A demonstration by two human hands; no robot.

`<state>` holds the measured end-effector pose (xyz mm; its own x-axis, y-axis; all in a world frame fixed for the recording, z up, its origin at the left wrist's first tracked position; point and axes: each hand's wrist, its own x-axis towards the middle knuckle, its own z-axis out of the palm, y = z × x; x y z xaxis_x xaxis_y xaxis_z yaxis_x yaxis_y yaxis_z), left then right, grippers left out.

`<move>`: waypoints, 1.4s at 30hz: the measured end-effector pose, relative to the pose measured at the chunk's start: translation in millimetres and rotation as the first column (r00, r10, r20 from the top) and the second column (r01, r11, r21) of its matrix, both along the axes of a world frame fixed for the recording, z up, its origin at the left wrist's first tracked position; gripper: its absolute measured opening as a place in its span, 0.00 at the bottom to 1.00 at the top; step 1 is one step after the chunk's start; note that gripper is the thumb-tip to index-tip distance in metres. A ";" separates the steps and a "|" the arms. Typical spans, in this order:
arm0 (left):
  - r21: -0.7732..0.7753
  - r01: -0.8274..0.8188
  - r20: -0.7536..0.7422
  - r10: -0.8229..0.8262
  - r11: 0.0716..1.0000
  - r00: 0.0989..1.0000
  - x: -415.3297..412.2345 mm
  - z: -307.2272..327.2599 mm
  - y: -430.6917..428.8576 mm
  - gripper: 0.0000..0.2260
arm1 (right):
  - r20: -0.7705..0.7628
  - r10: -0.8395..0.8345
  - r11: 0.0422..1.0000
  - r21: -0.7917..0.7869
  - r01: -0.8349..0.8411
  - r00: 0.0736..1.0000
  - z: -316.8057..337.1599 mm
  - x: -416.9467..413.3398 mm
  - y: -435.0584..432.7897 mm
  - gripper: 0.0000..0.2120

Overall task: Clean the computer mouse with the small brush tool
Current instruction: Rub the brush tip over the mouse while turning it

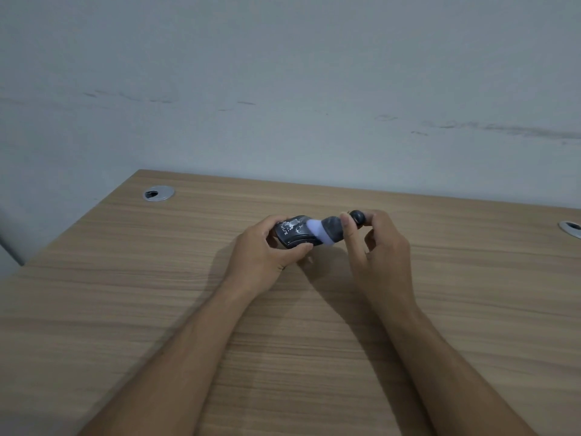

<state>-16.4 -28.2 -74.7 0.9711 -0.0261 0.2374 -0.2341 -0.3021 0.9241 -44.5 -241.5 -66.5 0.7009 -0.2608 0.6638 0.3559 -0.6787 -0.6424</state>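
Observation:
A black computer mouse [294, 231] with white markings sits in my left hand [267, 253], held between thumb and fingers just above the wooden desk [157, 309]. My right hand [380, 247] pinches the dark round handle of the small brush tool [333, 229]. The brush's pale tuft and dark collar lie against the right end of the mouse. Both hands are near the middle of the desk, a little towards its far edge.
Two round metal cable grommets are set in the desk, one at the far left [158, 193] and one at the right edge [570, 228]. A grey scuffed wall [283, 89] rises directly behind the desk.

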 end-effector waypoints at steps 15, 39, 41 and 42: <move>0.013 -0.008 0.012 0.008 1.000 1.000 3.8 -2.5 1.6 0.21 | -0.090 0.073 0.997 0.047 -0.069 0.993 -5.3 8.2 2.7 0.05; 0.098 0.038 0.031 -0.041 0.994 0.999 2.3 -2.3 1.6 0.23 | -0.101 0.100 0.995 -0.016 -0.102 0.990 -4.3 13.5 6.0 0.06; 0.075 0.048 0.018 -0.050 0.996 0.999 1.2 -2.5 1.1 0.23 | -0.119 0.075 0.997 0.015 -0.074 0.990 -7.4 17.5 1.3 0.06; 0.069 0.051 0.015 -0.052 0.996 0.999 0.5 -2.0 0.6 0.23 | -0.105 0.057 0.998 0.033 -0.053 0.993 -6.7 17.2 -1.3 0.07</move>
